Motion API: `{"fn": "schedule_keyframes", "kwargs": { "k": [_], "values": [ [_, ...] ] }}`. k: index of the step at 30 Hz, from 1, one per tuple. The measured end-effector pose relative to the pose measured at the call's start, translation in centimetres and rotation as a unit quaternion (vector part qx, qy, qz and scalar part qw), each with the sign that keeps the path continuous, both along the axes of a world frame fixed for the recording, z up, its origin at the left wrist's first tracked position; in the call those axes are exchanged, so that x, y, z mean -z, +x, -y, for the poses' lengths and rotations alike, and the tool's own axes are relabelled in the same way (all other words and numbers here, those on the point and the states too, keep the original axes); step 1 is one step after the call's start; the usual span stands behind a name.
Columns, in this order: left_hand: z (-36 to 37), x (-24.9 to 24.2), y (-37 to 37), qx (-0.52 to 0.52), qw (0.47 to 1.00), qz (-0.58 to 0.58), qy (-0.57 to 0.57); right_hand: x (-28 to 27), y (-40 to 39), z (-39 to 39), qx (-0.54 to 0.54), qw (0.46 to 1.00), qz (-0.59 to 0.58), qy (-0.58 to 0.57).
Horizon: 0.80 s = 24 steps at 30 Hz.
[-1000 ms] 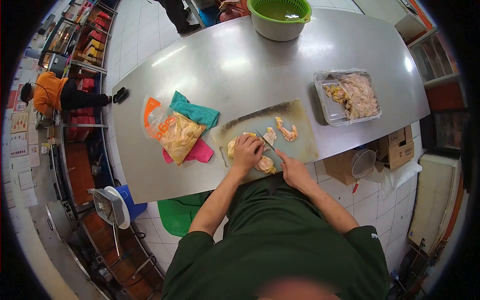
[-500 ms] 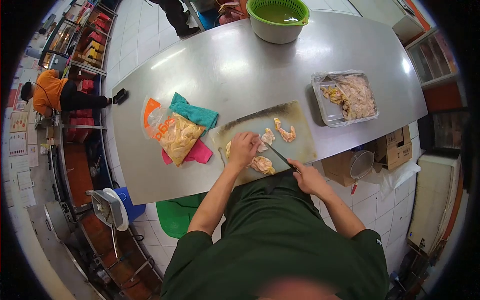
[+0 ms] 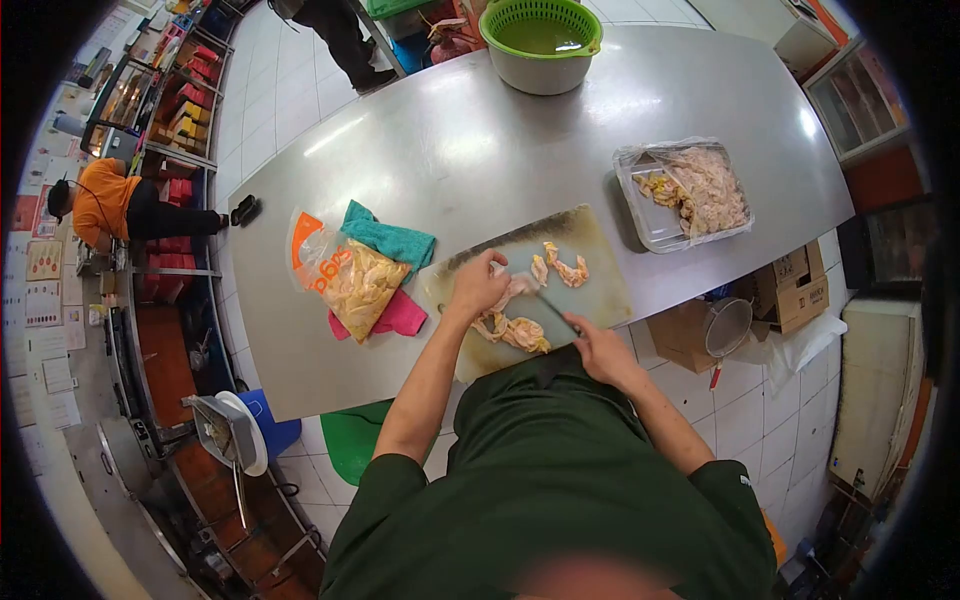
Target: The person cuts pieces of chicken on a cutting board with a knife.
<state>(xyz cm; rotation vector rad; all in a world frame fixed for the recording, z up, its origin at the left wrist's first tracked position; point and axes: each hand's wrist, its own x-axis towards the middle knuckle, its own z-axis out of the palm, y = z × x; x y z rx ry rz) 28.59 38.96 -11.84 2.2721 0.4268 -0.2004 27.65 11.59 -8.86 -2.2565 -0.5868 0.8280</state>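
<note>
The right hand (image 3: 601, 352) grips a knife (image 3: 557, 311) over the cutting board (image 3: 597, 300) on the surface (image 3: 450, 150); the left hand (image 3: 479, 287) is at a blurred meat piece (image 3: 519, 287) there, whether gripping I cannot tell

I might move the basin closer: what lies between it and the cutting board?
The head view shows only bare tabletop between the basin and cutting board.
</note>
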Motion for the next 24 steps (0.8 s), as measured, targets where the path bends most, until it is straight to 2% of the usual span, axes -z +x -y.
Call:
{"fn": "schedule_keyframes", "kwargs": {
  "k": [4, 6, 10, 12, 16, 18, 19, 21, 24],
  "values": [
    [0.3, -0.1, 0.0, -0.006, 0.998, -0.022, -0.056, -2.0, 1.1, 0.4, 0.048, 0.997, -0.008, -0.057],
    [0.8, 1.2, -0.8, 0.043, 0.992, 0.102, 0.068, -2.1, 0.9, 0.3, 0.036, 0.999, 0.021, -0.029],
    [1.6, 1.7, -2.0, 0.041, 0.996, 0.064, 0.048, -0.9, 0.0, -0.9, -0.006, 1.000, 0.005, -0.025],
    [1.8, 1.5, -2.3, 0.093, 0.985, 0.089, 0.119, 1.4, 0.0, -0.7, 0.017, 0.999, 0.041, 0.024],
    [1.9, 0.2, -2.8, 0.120, 0.979, 0.039, 0.160, 0.6, -0.1, -0.5, 0.026, 0.999, 0.033, -0.013],
    [2.1, 0.5, -2.9, 0.102, 0.957, 0.174, 0.210, -0.4, -0.3, -0.9, 0.009, 0.999, 0.038, -0.031],
    [2.4, 0.8, -2.9, 0.099, 0.957, 0.173, 0.209, 0.0, -0.5, -0.9, 0.007, 0.999, 0.037, -0.031],
    [3.0, 1.9, -3.0, 0.073, 0.964, 0.214, 0.139, 1.1, -0.7, -1.2, -0.015, 0.998, 0.052, -0.015],
    [3.3, 3.0, -3.5, 0.074, 0.957, 0.223, 0.168, 2.1, -0.3, -2.0, -0.016, 0.998, 0.062, -0.019]
  ]
}}
